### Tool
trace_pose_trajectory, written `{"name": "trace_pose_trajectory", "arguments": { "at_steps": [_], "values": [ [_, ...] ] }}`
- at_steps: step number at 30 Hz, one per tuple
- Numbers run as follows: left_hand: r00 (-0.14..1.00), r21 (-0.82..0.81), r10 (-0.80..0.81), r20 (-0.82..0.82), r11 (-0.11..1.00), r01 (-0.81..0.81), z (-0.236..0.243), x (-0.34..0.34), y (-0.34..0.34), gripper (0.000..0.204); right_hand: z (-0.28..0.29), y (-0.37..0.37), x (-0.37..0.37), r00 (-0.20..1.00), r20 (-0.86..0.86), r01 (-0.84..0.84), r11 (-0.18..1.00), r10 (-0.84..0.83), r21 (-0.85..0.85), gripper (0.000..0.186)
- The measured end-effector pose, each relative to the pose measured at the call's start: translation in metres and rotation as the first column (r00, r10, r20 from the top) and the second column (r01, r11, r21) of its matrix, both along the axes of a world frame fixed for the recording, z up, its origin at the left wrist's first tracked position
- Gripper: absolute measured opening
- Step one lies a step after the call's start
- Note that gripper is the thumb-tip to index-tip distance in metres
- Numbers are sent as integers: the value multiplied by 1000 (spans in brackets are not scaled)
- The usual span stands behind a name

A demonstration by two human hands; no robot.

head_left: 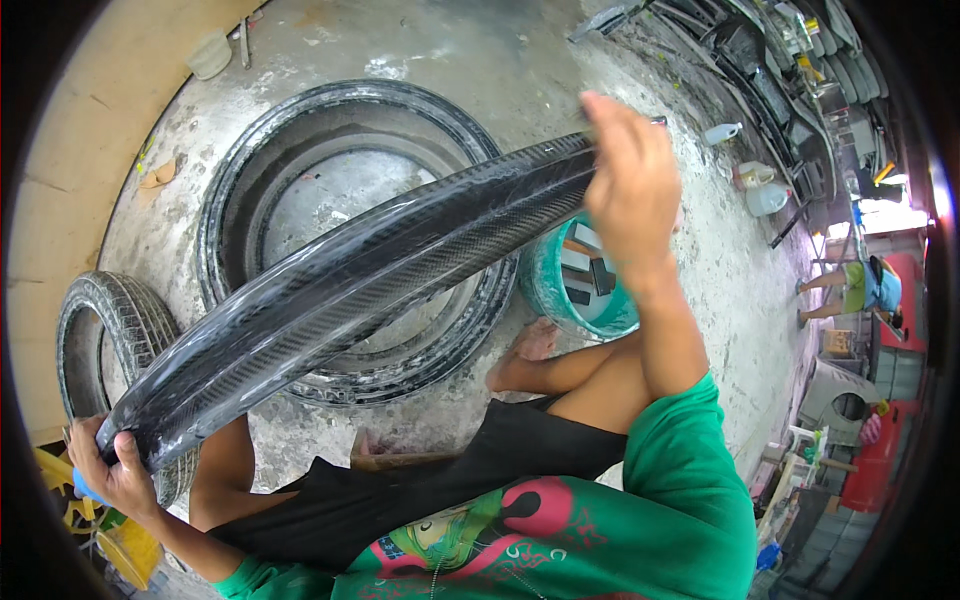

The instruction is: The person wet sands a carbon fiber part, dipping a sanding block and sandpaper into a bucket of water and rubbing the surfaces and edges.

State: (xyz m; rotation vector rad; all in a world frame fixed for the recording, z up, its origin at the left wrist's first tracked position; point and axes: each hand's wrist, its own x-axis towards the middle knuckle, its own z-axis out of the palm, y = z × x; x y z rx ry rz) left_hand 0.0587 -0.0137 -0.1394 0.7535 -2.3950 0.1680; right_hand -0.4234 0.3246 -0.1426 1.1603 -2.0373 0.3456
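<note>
A long, curved, glossy black carbon-fibre panel [370, 265] slants across the view, raised above a tyre on the floor. Its near left end is gripped by my left hand [118, 475], with the thumb on the upper face. Something blue [88, 488] shows beside that hand, too covered to make out. At the far right end, my right hand [630, 185] is wrapped over the panel, slightly blurred, and its thumb is hidden. The large dusty tyre [225, 215] lies flat beneath the panel.
A teal bucket [545, 290] holding several small blocks stands by my bare foot [525, 350]. A smaller tyre [75, 345] leans at left near a wooden board [60, 180]. Plastic jugs [768, 198] and dark vehicle parts [765, 80] line the right; another person [855, 285] stands farther off.
</note>
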Motion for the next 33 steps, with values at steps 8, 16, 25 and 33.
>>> {"name": "trace_pose_trajectory", "arguments": {
  "at_steps": [8,16,25,33],
  "values": [
    [1000,32,16,5,999,-17,5,-18,8,58,0,29,-68,973,8,231,973,-231,-26,44],
    [999,10,-40,16,999,40,5,7,10,58,-9,12,7,996,-63,-69,994,64,-85,54],
    [999,36,-16,42,999,15,6,0,10,57,2,-3,32,991,103,-70,989,83,-129,45],
    [997,-16,20,72,1000,-19,3,-10,7,62,-10,35,-67,956,218,235,957,-196,-168,36]
  ]
}}
